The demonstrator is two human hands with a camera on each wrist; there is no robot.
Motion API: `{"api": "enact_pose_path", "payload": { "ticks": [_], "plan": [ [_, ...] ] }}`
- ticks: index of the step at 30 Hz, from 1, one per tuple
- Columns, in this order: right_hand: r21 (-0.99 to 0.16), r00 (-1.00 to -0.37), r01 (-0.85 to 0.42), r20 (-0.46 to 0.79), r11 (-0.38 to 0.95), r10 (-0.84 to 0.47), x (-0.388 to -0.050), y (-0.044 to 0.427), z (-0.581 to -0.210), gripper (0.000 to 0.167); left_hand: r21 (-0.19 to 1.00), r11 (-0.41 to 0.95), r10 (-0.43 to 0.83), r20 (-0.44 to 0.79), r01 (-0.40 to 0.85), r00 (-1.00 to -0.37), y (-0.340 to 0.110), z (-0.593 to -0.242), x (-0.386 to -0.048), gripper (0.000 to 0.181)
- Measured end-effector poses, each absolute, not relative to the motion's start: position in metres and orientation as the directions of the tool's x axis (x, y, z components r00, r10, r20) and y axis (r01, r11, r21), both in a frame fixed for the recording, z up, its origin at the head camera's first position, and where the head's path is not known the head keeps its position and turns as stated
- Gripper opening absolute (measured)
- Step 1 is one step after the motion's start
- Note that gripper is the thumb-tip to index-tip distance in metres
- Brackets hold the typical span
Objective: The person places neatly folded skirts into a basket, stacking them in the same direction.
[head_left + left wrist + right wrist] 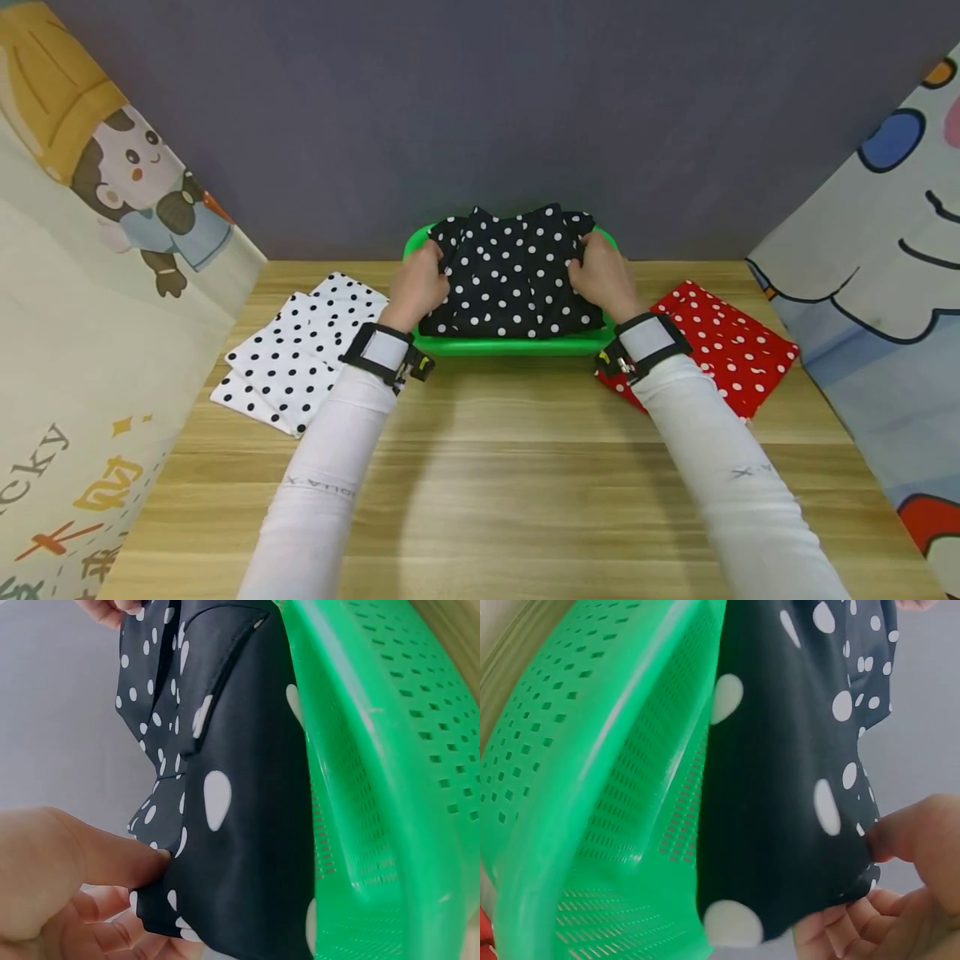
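Note:
A black cloth with white dots (517, 275) hangs in folds over the green plastic basket (517, 346). At the cloth's left side my left hand (417, 286) pinches its edge between thumb and fingers. My right hand (603, 277) grips the opposite side in the same way. Both wrist views show the cloth (247, 787) held up beside the basket's slotted wall (592, 765), partly covering the inside. The part of the basket behind the cloth is hidden.
A folded white cloth with black dots (300, 350) lies on the wooden table (517, 500) to the left. To the right, partly under my right forearm, is a red cloth with white dots (727, 350). A dark grey panel (495, 108) stands behind the basket.

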State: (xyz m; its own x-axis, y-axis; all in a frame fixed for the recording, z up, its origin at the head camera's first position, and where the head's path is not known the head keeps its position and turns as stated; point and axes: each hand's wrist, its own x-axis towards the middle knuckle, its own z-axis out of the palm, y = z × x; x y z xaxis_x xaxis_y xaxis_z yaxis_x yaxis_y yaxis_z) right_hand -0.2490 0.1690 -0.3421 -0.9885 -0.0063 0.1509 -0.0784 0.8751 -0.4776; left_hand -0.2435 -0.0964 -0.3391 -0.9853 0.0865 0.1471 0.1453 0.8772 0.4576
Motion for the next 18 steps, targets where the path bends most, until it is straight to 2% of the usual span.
{"api": "enact_pose_path", "payload": {
  "ticks": [12, 18],
  "plan": [
    [-0.444, -0.995, -0.042, 0.099, 0.895, 0.003, -0.265, 0.166, -0.346, 0.043, 0.424, 0.904, 0.041, 0.047, 0.057, -0.998, -0.092, -0.341, -0.263, 0.034],
    [-0.402, -0.999, -0.026, 0.052, 0.915, -0.005, -0.272, 0.165, -0.351, 0.043, 0.416, 0.909, 0.032, 0.017, 0.036, -0.999, -0.091, -0.348, -0.27, 0.027]
  ]
}}
